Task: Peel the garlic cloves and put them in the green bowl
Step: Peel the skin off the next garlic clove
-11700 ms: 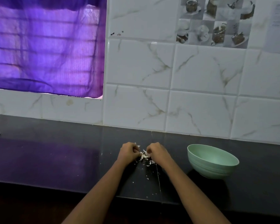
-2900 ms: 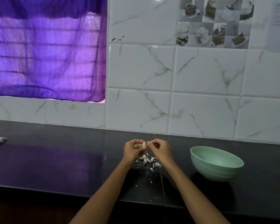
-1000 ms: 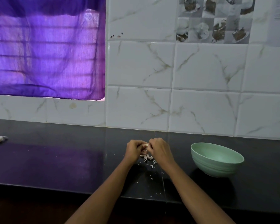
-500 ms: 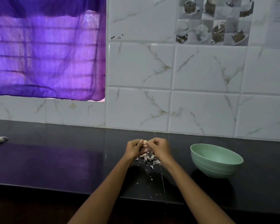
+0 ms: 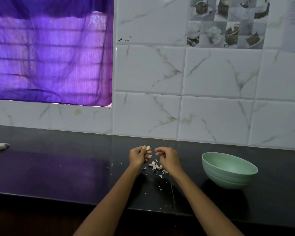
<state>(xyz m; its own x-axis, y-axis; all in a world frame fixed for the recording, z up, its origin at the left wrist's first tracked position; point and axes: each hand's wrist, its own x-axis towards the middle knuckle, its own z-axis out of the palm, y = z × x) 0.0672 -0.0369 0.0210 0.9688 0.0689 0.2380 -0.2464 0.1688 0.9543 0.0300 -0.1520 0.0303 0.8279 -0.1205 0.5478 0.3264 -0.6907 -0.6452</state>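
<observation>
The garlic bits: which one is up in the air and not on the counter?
The garlic clove pinched at the fingertips of the left hand. The other pale pieces lie on the black counter below the hands.

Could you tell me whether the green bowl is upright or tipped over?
Upright: the green bowl rests on its base on the counter, rim facing up.

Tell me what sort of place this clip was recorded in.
Most likely a home kitchen. A dark stone counter runs along a wall of marble-look tiles, one printed with cups and desserts, and a left hand holds a garlic clove beside a green bowl.
</observation>
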